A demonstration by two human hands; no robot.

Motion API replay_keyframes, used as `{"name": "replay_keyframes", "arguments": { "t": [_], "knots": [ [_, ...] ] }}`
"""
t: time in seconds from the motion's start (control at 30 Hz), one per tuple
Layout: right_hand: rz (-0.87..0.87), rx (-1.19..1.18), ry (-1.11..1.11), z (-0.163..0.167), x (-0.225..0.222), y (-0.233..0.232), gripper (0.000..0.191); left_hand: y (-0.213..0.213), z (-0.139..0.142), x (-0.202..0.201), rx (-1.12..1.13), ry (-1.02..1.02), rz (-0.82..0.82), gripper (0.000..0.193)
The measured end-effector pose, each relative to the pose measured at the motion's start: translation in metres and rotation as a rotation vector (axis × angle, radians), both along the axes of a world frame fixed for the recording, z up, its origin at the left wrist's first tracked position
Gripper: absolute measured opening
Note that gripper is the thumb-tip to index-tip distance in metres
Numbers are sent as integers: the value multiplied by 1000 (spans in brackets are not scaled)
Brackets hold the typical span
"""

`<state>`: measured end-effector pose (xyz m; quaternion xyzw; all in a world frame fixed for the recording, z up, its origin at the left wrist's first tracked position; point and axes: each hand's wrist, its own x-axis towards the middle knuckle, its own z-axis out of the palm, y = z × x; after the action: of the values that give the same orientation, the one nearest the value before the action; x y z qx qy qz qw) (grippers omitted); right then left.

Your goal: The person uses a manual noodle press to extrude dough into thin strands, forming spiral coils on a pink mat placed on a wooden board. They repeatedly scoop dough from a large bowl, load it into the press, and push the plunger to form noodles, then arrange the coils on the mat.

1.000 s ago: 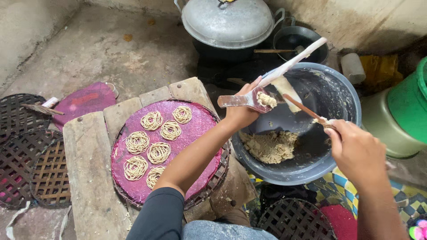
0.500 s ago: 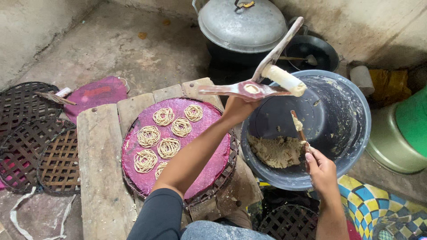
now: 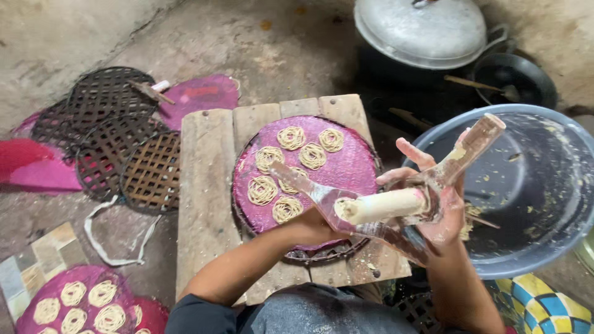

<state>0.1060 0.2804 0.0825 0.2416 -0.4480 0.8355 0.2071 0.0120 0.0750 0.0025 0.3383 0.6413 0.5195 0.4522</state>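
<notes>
From your head camera, both hands have come together on the wooden press (image 3: 383, 207). Your left hand (image 3: 318, 226) grips it from below, and your right hand (image 3: 436, 201), which was down in the grey basin (image 3: 557, 247) half a second ago, now clasps its upper arm. The press hangs over the pink mat (image 3: 352, 167) beside the noodle coils (image 3: 291, 164).
</notes>
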Motion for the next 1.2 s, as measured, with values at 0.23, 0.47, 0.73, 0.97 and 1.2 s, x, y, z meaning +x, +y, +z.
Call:
{"name": "replay_keyframes", "arguments": {
  "t": [0.23, 0.47, 0.73, 0.97, 1.2],
  "knots": [
    [-464, 1114, 406, 15, 7, -56, 41, -63, 49, 5, -69, 888, 108, 36],
    [-326, 1305, 469, 25, -35, -60, 42, -61, 20, -1, 7, 609, 128, 69],
    [-711, 687, -23, 16, -43, -35, 64, -65, 13, -31, 293, 292, 248, 78],
    [1107, -272, -502, -29, -10, -106, 126, -29, 9, -59, 505, 741, 457, 77],
    [1294, -857, -265, -46, -21, -133, 100, -9, -24, -37, 522, 646, 541, 66]
  ]
}}
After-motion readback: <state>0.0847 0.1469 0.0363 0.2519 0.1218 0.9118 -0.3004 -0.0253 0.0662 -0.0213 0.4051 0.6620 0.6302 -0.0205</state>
